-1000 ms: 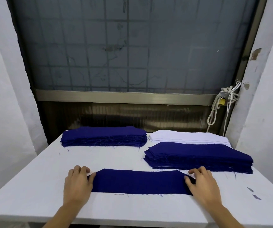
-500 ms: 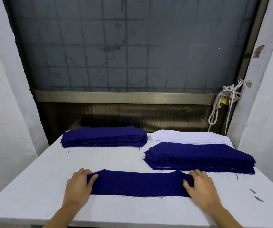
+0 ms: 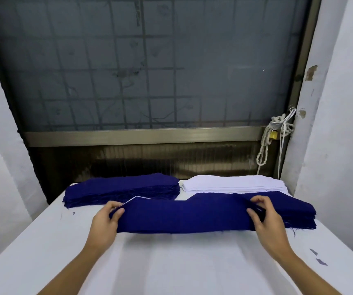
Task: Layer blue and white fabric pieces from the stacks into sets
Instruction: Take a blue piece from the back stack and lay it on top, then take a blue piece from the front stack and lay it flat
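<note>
Blue fabric: the held piece (image 3: 184, 216), long and narrow, spans the middle of the tabletop (image 3: 171, 269) just in front of the stacks. A thin white edge (image 3: 133, 198) at its far left corner suggests a white layer lying under it. The left hand (image 3: 105, 222) pinches the left end with the thumb on top, and the right hand (image 3: 267, 218) pinches the right end with fingers curled over the cloth. Whether the lower edge touches the tabletop cannot be told.

Step in hand, as judged: a layered set is lifted for transfer, probably to a pile of finished sets. The next move calls for both ends to travel level, so that the layers do not slip apart, and for a flat release.

Count:
- one held piece
- two blue stacks: the left blue stack (image 3: 120, 188) at the far left, and the right blue stack (image 3: 303, 213) partly hidden behind the held cloth
- one white stack (image 3: 231, 182) at the far right
- two small blue scraps (image 3: 318, 257) near the right edge
- one knotted rope (image 3: 264, 150) by the window frame
</note>
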A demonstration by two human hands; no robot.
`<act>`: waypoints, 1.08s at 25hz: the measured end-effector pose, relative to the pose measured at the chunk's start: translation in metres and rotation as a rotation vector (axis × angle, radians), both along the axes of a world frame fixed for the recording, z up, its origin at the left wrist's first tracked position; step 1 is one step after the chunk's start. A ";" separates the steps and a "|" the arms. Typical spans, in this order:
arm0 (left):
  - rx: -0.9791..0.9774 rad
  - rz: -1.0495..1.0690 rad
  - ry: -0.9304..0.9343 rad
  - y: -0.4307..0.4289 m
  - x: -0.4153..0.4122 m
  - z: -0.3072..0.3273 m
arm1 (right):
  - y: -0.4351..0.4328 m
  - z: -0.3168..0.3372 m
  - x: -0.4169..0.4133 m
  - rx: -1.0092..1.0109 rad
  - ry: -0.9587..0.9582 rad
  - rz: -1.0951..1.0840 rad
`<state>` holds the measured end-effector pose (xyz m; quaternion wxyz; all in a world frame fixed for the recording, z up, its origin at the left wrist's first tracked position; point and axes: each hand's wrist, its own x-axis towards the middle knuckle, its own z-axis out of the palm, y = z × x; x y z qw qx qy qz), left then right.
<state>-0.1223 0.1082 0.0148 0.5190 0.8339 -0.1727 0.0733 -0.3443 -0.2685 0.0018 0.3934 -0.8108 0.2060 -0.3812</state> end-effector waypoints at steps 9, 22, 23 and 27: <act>0.095 -0.187 0.043 -0.151 0.007 0.050 | -0.131 0.043 0.006 0.058 0.233 -0.265; 0.529 -0.236 0.163 -0.208 0.021 0.003 | -0.203 0.003 0.002 -0.030 0.507 -0.338; 0.557 -0.251 0.157 -0.208 0.023 0.003 | -0.204 0.003 0.002 -0.057 0.540 -0.340; 0.653 -0.274 0.111 -0.211 0.025 0.006 | -0.199 0.005 -0.002 -0.229 0.711 -0.386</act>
